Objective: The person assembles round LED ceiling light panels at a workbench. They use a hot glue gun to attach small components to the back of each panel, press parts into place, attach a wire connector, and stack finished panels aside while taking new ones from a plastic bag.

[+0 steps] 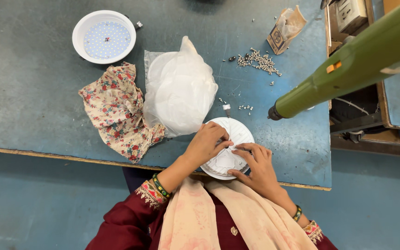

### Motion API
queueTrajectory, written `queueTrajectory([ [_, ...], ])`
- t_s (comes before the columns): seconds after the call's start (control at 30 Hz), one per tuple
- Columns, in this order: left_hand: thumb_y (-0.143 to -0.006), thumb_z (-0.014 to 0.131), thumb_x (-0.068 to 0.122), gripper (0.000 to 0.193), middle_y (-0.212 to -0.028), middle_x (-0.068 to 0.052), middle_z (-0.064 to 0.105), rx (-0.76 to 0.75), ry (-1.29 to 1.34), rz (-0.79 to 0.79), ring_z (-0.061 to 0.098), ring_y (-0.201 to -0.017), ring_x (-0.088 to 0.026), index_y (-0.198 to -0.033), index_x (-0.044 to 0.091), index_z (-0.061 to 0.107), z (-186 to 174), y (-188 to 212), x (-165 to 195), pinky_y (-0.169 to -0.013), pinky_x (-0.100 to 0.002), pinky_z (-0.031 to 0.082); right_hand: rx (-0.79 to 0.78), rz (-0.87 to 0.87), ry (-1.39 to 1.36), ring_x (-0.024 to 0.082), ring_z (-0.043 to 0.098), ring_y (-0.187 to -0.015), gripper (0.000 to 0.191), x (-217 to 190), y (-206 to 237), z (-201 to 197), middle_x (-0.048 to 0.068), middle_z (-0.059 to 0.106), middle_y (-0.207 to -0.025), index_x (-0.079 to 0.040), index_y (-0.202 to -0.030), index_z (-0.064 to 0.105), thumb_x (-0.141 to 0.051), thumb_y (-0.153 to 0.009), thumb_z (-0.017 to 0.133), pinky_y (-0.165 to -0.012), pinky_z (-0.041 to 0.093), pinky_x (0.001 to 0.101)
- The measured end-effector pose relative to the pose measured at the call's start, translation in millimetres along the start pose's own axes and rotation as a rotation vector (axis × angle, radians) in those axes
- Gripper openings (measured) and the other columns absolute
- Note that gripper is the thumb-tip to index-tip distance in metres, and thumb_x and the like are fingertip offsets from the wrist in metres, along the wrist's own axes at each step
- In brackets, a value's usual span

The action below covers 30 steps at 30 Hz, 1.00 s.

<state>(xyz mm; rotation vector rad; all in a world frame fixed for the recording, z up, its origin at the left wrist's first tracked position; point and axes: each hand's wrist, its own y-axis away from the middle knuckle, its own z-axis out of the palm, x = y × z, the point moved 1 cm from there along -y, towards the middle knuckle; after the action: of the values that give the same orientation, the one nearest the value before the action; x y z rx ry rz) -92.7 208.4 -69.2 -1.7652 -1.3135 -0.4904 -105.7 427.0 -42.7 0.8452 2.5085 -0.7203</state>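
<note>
**Both hands on a white round fitting at the table's near edge**

A round white plastic light housing (237,132), ribbed on its upturned back, was seen lying at the near edge of the blue-grey worktable (33,92), partly overhanging it. The left hand (205,143) was laid over its left side with the fingers curled down onto it, and the right hand (255,166) was pressed on its right side, fingers bent and the thumb tucked under the rim; a small white piece at the housing's middle was pinched between the fingertips of the two hands.

At the far right of the table a small torn brown cardboard box (281,31) with a crumpled clear liner was set at an angle. Just beside it, a heap of small silver screws (259,61) was scattered, with a few strays nearer the housing. A clear plastic bag of round white covers (179,90) was placed just behind the left hand, touching the housing's rim. A crumpled floral cloth (116,111) was spread to the left of the bag. At the far left, a second white round lamp with its dotted LED panel facing up (104,37) was stood well apart. A green electric screwdriver (348,69) was hung slanting above the table's right side, its tip pointed towards the housing.
</note>
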Motion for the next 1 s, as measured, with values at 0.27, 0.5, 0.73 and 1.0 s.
queueTrajectory([
  [0.27,-0.092,0.075,0.028,0.023,-0.089,-0.002,0.068,0.043,-0.066,0.081,0.06,-0.097,-0.025,-0.089,0.009,0.063,4,5,-3,-0.091,-0.041,0.044,-0.006,0.025,0.006,0.028,0.052,-0.121,0.054,4,3,9,0.002,0.062,-0.127,-0.014,-0.116,0.07,-0.039,-0.071,0.087,-0.102,0.034,0.044],
  [0.5,-0.091,0.075,0.027,0.019,-0.09,-0.002,0.069,0.048,-0.01,0.006,0.06,-0.098,-0.025,-0.089,0.009,0.067,4,5,-3,-0.091,-0.042,0.045,-0.002,0.023,0.005,0.028,0.052,-0.12,0.057,4,3,9,0.002,0.062,-0.126,-0.015,-0.119,0.069,-0.038,-0.07,0.088,-0.102,0.034,0.045],
  [0.73,-0.075,0.084,0.032,0.05,-0.115,-0.015,0.053,0.052,-0.025,-0.246,0.052,-0.112,-0.035,-0.113,0.009,0.06,12,-10,-20,-0.091,-0.046,0.046,0.014,-0.003,0.178,0.03,0.051,-0.112,0.061,2,1,18,0.006,0.06,-0.12,-0.023,-0.131,0.068,-0.046,-0.076,0.082,-0.093,0.033,0.0463],
  [1.0,-0.079,0.08,0.036,0.031,-0.106,-0.006,0.061,-0.215,-0.218,-0.394,0.058,-0.109,-0.031,-0.101,0.019,0.066,0,-45,-18,-0.089,-0.044,0.05,0.126,-0.008,0.257,0.029,0.048,-0.115,0.053,3,5,33,0.007,0.058,-0.119,-0.025,-0.132,0.068,-0.044,-0.083,0.074,-0.098,0.029,0.0479],
])
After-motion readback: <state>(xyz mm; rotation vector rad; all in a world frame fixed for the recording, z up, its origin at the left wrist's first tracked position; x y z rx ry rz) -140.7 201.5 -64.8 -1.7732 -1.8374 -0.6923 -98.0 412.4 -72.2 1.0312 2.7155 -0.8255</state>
